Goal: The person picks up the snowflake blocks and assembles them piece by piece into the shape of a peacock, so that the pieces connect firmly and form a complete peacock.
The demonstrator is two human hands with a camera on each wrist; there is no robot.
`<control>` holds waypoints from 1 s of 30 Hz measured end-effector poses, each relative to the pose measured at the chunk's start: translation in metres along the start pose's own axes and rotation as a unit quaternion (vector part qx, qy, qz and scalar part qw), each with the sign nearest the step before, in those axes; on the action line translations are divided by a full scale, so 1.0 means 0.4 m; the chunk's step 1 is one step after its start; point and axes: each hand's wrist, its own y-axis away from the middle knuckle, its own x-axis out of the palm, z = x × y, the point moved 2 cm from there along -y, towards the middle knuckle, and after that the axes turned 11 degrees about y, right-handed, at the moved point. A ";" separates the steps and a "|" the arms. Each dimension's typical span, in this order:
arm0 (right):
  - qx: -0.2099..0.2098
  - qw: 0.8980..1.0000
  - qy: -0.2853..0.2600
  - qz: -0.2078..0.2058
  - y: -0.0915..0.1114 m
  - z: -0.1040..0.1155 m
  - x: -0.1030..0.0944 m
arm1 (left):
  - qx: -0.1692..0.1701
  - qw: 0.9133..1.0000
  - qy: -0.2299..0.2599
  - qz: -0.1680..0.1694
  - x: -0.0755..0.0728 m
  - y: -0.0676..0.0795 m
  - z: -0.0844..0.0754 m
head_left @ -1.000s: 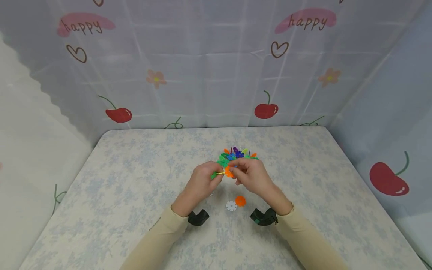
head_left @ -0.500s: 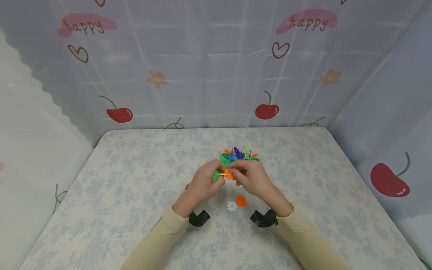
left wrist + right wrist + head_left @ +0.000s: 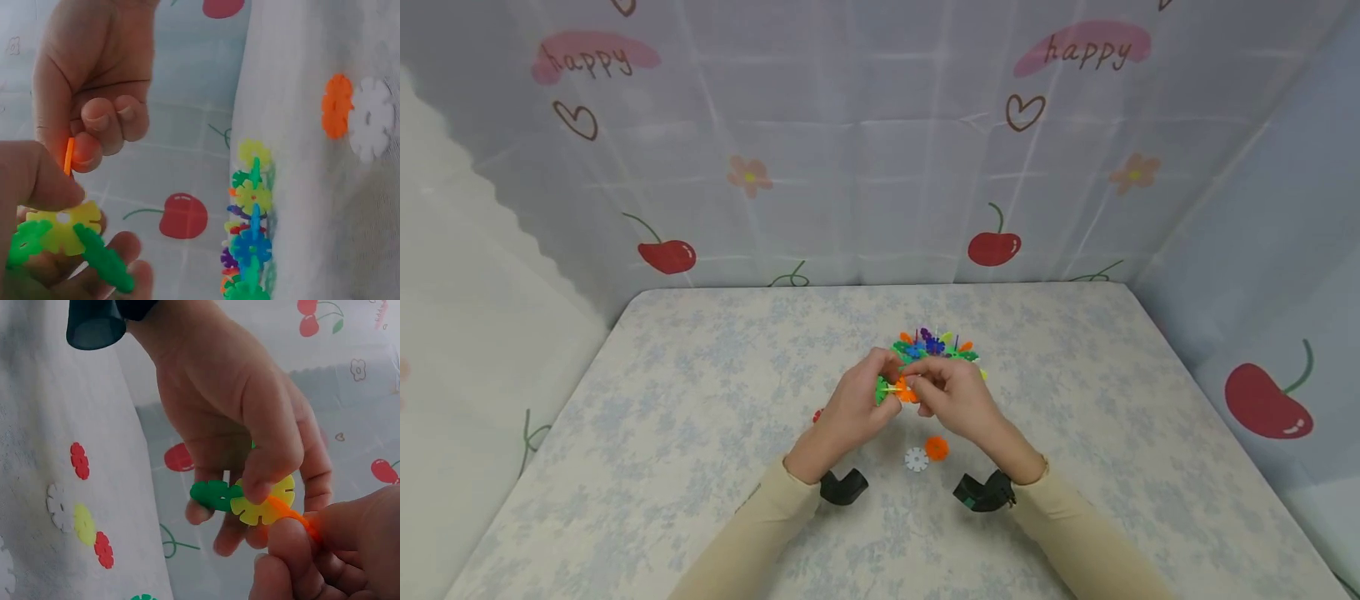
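Observation:
My left hand (image 3: 856, 398) pinches a yellow notched snowflake disc (image 3: 70, 232) between thumb and fingers. Two green snowflake discs are slotted into that yellow one, the nearer green disc (image 3: 103, 257) jutting out past the fingers. My right hand (image 3: 957, 392) pinches an orange snowflake disc (image 3: 294, 515) by its edge. In the right wrist view the orange disc stands edge-on against the yellow disc's rim. Both hands are raised above the table, fingertips close together. Just behind them stands a multicoloured cluster of joined snowflake discs (image 3: 934, 343), its near part hidden by the hands.
On the table (image 3: 700, 467), a white disc (image 3: 916, 459) and a loose orange disc (image 3: 937, 448) lie in front of the hands. Beside the left wrist, red discs (image 3: 79, 460), a yellow disc (image 3: 84, 524) and another white disc (image 3: 59, 506) lie on the cloth.
The green and yellow piece has turned in my left hand, so more of the green shows. The orange disc has shifted slightly left with my right fingers.

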 end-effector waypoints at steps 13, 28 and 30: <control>0.081 0.985 -0.149 0.018 -0.016 -0.021 -0.010 | -0.310 0.839 0.447 0.029 -0.004 -0.009 0.020; -0.211 0.926 0.239 0.203 0.019 -0.049 0.170 | -0.291 0.658 0.679 -0.145 -0.030 -0.012 0.034; -0.229 0.910 0.285 0.194 0.031 -0.042 0.186 | -0.287 0.654 0.684 -0.148 -0.032 -0.014 0.034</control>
